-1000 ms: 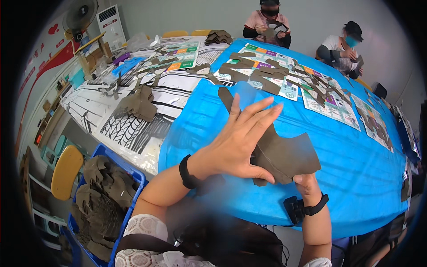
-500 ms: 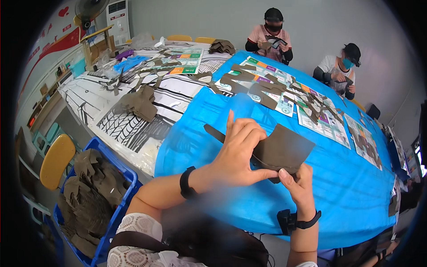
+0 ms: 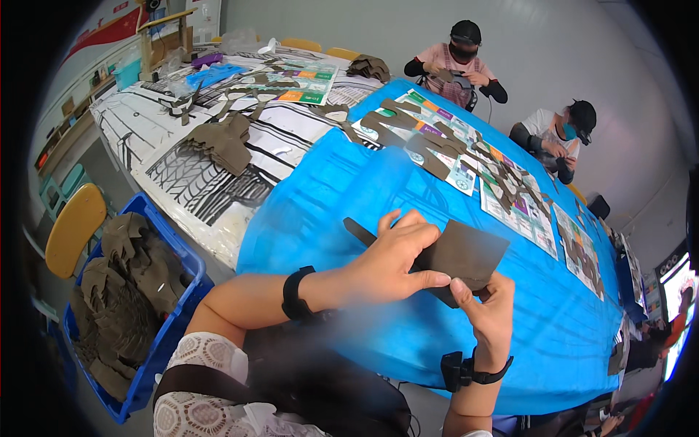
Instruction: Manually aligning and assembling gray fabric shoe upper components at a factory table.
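Above the blue-covered table, both my hands grip a dark olive-brown cut piece of sheet material (image 3: 466, 253). My left hand (image 3: 397, 258) pinches its left side, with the thumb along the lower edge. My right hand (image 3: 489, 313) holds the lower right corner, its thumb tip close to the left thumb. The piece has a broad, nearly square part facing up, and a narrow dark strip (image 3: 358, 231) sticks out to the left behind my left hand. My fingers hide how the two parts join.
Printed sheets (image 3: 520, 211) with several olive-brown cut pieces lie across the far side of the blue cover (image 3: 320, 204). A stack of pieces (image 3: 222, 142) rests on the patterned cover at left. Below it stands a blue crate (image 3: 171, 309) of pieces. Two people work opposite.
The view has shifted slightly, so the crate and table sit further left. Both hands keep their grip on the piece; my left index finger has come down from its raised position.
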Demonstrator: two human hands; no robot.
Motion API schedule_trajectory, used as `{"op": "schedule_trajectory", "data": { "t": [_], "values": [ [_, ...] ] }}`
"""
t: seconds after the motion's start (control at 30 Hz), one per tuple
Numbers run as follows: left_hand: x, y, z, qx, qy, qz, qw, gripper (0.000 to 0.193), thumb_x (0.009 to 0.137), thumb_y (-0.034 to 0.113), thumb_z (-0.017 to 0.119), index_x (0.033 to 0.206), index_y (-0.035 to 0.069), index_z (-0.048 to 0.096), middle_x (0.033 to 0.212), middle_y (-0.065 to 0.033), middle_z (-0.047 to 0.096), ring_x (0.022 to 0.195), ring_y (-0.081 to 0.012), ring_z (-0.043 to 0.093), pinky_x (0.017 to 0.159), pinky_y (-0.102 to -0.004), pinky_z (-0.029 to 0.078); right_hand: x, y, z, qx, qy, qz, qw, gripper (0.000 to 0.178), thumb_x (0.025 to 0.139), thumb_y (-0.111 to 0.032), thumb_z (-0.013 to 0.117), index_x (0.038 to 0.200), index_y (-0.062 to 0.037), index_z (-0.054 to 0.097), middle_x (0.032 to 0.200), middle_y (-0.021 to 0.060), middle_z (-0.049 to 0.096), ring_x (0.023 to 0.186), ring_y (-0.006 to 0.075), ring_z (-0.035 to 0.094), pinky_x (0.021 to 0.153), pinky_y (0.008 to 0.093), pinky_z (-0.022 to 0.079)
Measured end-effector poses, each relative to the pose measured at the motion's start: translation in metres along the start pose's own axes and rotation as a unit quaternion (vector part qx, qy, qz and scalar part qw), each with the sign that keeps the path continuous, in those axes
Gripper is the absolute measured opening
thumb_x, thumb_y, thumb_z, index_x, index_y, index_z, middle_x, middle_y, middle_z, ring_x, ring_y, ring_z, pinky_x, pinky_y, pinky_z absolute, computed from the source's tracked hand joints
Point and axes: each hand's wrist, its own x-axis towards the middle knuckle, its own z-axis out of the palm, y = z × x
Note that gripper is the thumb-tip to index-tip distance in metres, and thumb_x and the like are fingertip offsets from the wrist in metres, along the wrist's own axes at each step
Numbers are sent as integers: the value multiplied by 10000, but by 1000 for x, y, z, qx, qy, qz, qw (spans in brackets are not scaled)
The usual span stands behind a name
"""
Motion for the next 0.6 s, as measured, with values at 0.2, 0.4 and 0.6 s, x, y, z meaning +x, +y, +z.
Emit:
{"op": "schedule_trajectory", "data": {
  "t": [0.2, 0.4, 0.6],
  "values": [
    [1, -7, 1, 35, 10, 61, 997, 477, 819, 443, 720, 1005, 26, 581, 834, -85, 515, 917, -252, 522, 1084, -543, 157, 3, 0, 0, 83, 31, 13, 996, 281, 873, -207, 727, 914, 67, 681, 786, 50, 677, 702, 81, 579, 630, 237, 458],
    [0, -5, 6, 67, -23, 19, 997, 526, 747, 445, 786, 1009, 30, 597, 830, -92, 559, 921, -268, 555, 1097, -528, 160, 4, 1, -6, 65, 5, 21, 998, 315, 872, -250, 728, 911, 59, 681, 792, 38, 669, 704, 71, 555, 627, 234, 441],
    [4, -4, -2, -75, -81, -99, 989, 404, 718, 281, 842, 1014, 61, 675, 951, -65, 691, 953, -202, 595, 973, -379, 401, 5, 2, -7, 2, -16, 26, 1000, 284, 844, -236, 747, 884, 39, 691, 745, 22, 661, 673, 64, 540, 611, 235, 435]
  ]
}}
